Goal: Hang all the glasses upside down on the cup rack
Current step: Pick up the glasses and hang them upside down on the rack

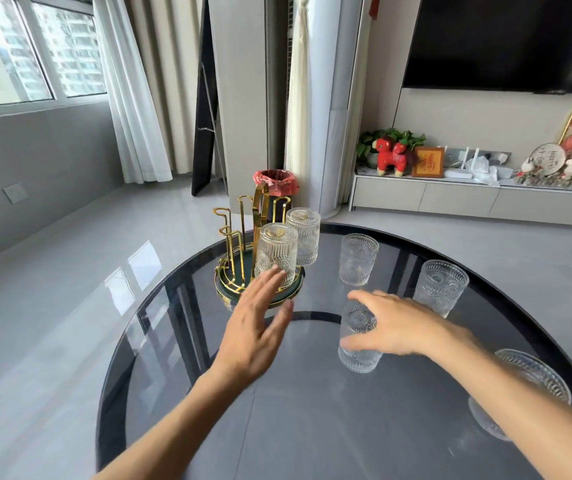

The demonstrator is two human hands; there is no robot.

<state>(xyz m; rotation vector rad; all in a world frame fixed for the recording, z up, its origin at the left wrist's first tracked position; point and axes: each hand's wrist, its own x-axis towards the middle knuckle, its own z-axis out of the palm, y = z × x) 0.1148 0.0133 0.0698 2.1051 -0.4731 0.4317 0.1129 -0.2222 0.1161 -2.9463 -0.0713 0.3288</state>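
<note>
A gold wire cup rack point(239, 233) on a round green base stands at the far side of the dark glass table point(277, 410). Two ribbed clear glasses hang upside down on it, one in front point(275, 251) and one behind point(304, 233). My left hand point(257, 327) is open, fingers spread, its fingertips at the front hung glass and the rack's base. My right hand point(392, 323) wraps around an upright glass point(359, 344) on the table. Other upright glasses stand at the far middle point(358, 259), right point(438, 287) and near right point(523, 386), the last partly hidden by my forearm.
A bin with a red liner point(276, 183) stands on the floor behind the rack. Grey tiled floor surrounds the table. A low TV cabinet point(451, 199) with ornaments runs along the right wall, curtains and a window are at the left.
</note>
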